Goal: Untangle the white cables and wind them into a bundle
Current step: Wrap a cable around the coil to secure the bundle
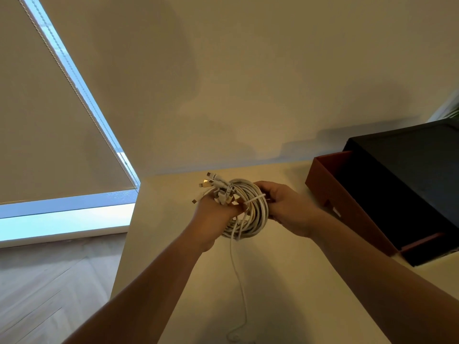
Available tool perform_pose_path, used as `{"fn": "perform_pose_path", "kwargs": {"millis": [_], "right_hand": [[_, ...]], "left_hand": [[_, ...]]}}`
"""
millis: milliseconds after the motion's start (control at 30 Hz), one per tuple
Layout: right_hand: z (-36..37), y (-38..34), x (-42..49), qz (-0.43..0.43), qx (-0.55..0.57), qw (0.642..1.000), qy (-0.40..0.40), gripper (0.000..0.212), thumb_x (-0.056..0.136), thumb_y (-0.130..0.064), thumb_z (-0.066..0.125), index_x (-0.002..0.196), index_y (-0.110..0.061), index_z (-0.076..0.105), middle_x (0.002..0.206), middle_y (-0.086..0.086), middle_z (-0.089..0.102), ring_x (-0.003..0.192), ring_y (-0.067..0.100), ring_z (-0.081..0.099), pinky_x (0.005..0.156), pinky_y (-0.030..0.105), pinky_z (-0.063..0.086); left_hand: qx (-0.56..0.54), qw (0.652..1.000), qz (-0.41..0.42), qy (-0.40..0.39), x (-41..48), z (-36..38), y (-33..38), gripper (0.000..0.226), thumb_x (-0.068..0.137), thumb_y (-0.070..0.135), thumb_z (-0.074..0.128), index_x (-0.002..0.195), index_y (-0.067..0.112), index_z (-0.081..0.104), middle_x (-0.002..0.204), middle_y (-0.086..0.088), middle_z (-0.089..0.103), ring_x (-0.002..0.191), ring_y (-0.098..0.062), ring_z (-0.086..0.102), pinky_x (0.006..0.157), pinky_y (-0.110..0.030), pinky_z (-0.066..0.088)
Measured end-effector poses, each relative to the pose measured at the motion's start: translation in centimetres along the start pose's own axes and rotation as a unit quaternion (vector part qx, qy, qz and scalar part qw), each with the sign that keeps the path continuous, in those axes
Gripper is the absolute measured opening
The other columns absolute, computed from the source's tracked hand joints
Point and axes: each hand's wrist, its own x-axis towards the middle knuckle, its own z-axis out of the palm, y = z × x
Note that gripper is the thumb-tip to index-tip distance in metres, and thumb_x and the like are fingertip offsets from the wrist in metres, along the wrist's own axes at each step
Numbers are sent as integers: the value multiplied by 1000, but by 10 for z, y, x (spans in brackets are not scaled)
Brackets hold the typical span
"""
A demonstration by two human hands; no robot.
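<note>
The white cables (258, 214) are gathered into a round coil, held in the air above the cream worktop (298, 281) between both hands. The left hand (214, 217) grips the coil's left side, fingers curled round the loops and round a bunch of connector plugs (211, 186) that fans out above the knuckles. The right hand (285, 204) clasps the opposite side and appears to pinch a single strand (255, 197) that crosses over the loops like a binding turn; which fingers hold it I cannot tell.

From how things lie, the untangling looks finished: the loops run side by side and no knot or snarl shows. The winding seems close to done but not complete. One loose tail (239, 276) hangs from the bottom of the coil down to the worktop, where its end curls near the lower edge of the view. What is left, as far as I can judge, is to take up that tail, carry the wrap across the coil so the loops lock together, and tuck the end in. The plugs stick out at different angles and are not yet tidied.

On the worktop to the right, well apart from the hands, sits an open reddish-brown box (323, 184) with a dark inside, and a black case (409, 155) lies just behind it
</note>
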Motion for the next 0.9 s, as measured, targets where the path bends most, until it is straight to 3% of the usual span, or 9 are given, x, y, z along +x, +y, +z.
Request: {"fn": "perform_pose_path", "kwargs": {"millis": [67, 167, 233, 333, 433, 533, 633, 767, 900], "right_hand": [[-1, -2, 3, -26, -61, 997, 29, 33, 83, 10, 61, 112, -5, 63, 103, 16, 68, 95, 28, 65, 82, 40, 54], [-2, -5, 5, -74, -138, 986, 63, 27, 83, 7, 64, 106, -6, 65, 95, 4, 69, 86, 9, 64, 76, 21, 52], [-2, -5, 6, -98, -191, 973, 82, 25, 84, 4, 64, 105, -8, 63, 94, 0, 67, 82, 5, 62, 72, 15, 48], [-2, -3, 5, -122, -273, 949, 98, 21, 88, -4, 62, 108, -12, 58, 94, -3, 65, 82, 6, 58, 69, 11, 43], [-5, -2, 4, -137, -330, 929, 97, 24, 87, -8, 64, 109, -14, 55, 92, -2, 64, 80, 10, 56, 68, 14, 43], [-7, -2, 5, -155, -406, 893, 116, 23, 86, -12, 66, 107, -12, 55, 89, -3, 58, 77, 13, 51, 65, 11, 38], [-14, 2, 9, -169, -461, 857, 156, 12, 85, -8, 62, 96, -9, 58, 84, -4, 51, 73, 14, 44, 60, 17, 32], [-36, 14, 14, -165, -445, 864, 170, 7, 85, -4, 64, 89, -10, 65, 81, -2, 60, 72, 13, 52, 65, 26, 42], [-46, 17, 15, -71, -336, 914, 217, 13, 91, -11, 61, 81, -18, 61, 76, -2, 68, 58, 1, 57, 55, 22, 43]], "left_hand": [[-11, 1000, -4, 6, 1, 3, 0, 30, 75, 2, 77, 101, 16, 70, 88, 4, 74, 88, -15, 69, 73, -34, 55], [-18, 1000, -15, -2, 1, 5, 4, 22, 78, 1, 74, 94, 15, 69, 76, 5, 71, 74, -11, 67, 62, -30, 54], [-11, 1000, -14, -5, 1, 3, 7, 21, 80, 2, 73, 99, 11, 69, 85, -5, 70, 79, -17, 66, 69, -33, 56], [7, 1000, -27, -8, 2, -1, 10, 17, 87, 6, 66, 101, 15, 67, 87, -1, 69, 82, -16, 64, 70, -29, 51], [-2, 999, -52, -15, 2, -2, 9, 7, 91, 9, 62, 96, 13, 64, 79, -2, 60, 74, -16, 54, 68, -29, 44], [-9, 997, -71, -27, 2, 1, 9, 4, 92, 12, 62, 94, 15, 64, 80, -2, 59, 78, -17, 54, 74, -34, 43], [2, 998, -61, -35, 1, 4, 10, 15, 91, 10, 62, 79, 18, 59, 79, -1, 59, 82, -19, 54, 76, -34, 42], [11, 997, -71, -30, 1, -3, 8, 16, 90, 10, 64, 77, 15, 55, 75, -4, 55, 80, -20, 52, 75, -34, 39], [32, 996, -71, -51, 0, -10, 7, 24, 91, 9, 62, 70, 16, 52, 64, 0, 51, 73, -19, 47, 73, -33, 35]]}}
